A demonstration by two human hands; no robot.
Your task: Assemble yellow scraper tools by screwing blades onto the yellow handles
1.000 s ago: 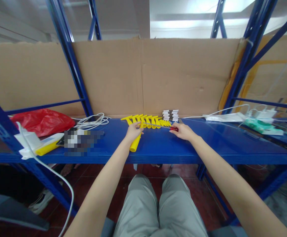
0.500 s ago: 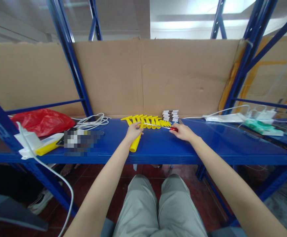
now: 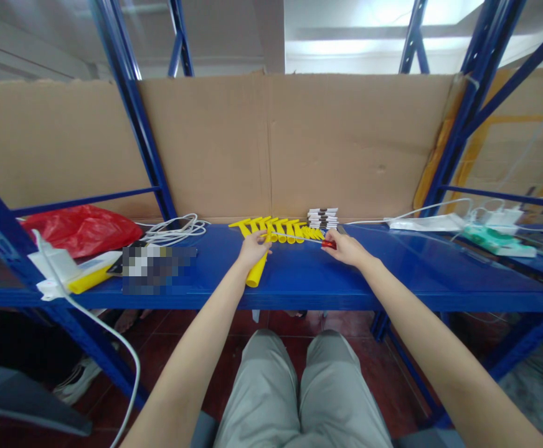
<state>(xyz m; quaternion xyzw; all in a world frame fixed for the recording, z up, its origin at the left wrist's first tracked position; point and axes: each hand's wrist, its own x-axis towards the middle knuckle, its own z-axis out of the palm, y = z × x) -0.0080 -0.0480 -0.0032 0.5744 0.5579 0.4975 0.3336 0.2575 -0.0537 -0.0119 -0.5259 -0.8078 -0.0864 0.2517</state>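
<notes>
My left hand is curled firmly around a yellow tubular handle (image 3: 256, 274), over the blue shelf (image 3: 309, 274) and just in front of a row of yellow pieces (image 3: 291, 230). My right hand (image 3: 345, 247) wraps a red-handled screwdriver (image 3: 329, 244), thin shaft running across to the left fingertips (image 3: 263, 238). Dark lettering on the far-right cardboard (image 3: 524, 146) is cut off; I can't read the word.
</notes>
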